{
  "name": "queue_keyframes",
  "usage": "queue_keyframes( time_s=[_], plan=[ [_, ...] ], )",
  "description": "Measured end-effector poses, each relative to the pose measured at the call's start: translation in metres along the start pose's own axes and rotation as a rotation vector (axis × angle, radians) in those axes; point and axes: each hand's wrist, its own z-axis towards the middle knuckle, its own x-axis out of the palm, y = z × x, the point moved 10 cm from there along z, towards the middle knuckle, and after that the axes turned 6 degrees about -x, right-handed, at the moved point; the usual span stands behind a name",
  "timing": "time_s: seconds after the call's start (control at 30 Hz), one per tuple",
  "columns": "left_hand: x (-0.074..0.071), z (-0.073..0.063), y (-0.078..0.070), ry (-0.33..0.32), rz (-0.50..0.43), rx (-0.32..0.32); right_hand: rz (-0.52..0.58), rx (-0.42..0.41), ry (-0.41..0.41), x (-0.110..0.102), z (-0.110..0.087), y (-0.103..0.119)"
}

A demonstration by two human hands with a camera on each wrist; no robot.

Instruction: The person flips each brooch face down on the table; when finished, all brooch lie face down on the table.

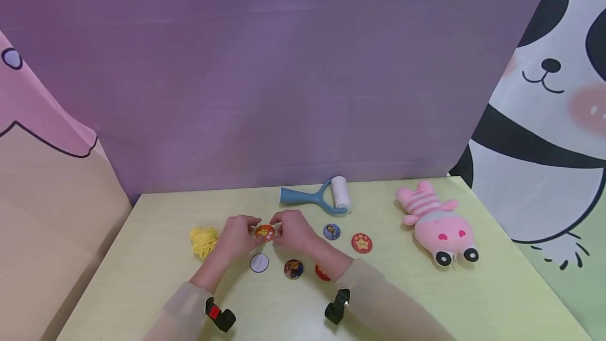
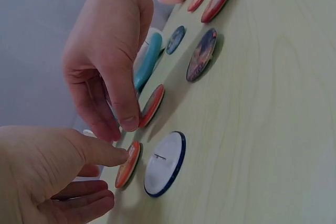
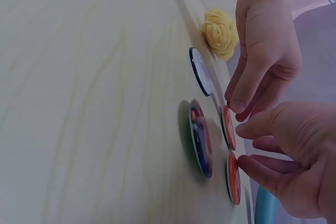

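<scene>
My left hand (image 1: 240, 234) pinches the edge of a red-orange pin badge (image 1: 265, 233) with thumb and fingertips, low over the table. Close on its other side is my right hand (image 1: 292, 231), its fingers relaxed and apart. The right thumb touches a second red badge (image 3: 233, 178), which the right hand hides in the head view. Nearer me lie a badge with its white pin back up (image 1: 259, 263) and a dark picture badge (image 1: 293, 269). Another red badge (image 1: 322, 273) is partly covered by the right forearm.
Beyond the right hand lie a blue picture badge (image 1: 332, 231) and a red star badge (image 1: 362, 243). A blue-handled lint roller (image 1: 307, 197) lies at the back. Yellow yarn (image 1: 204, 242) sits left, a pink plush toy (image 1: 440, 228) right. A purple curtain (image 1: 293, 78) hangs behind the table.
</scene>
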Motion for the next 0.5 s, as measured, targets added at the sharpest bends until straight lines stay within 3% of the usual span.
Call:
queue_keyframes(
  time_s=[0.33, 0.5],
  plan=[
    [0.008, 0.004, 0.007, 0.015, -0.005, 0.021, -0.299, -0.005, 0.069, 0.011, 0.006, 0.016],
    [0.008, 0.005, 0.006, 0.002, 0.013, 0.045, -0.366, 0.018, 0.108, 0.016, 0.009, 0.016]
  ],
)
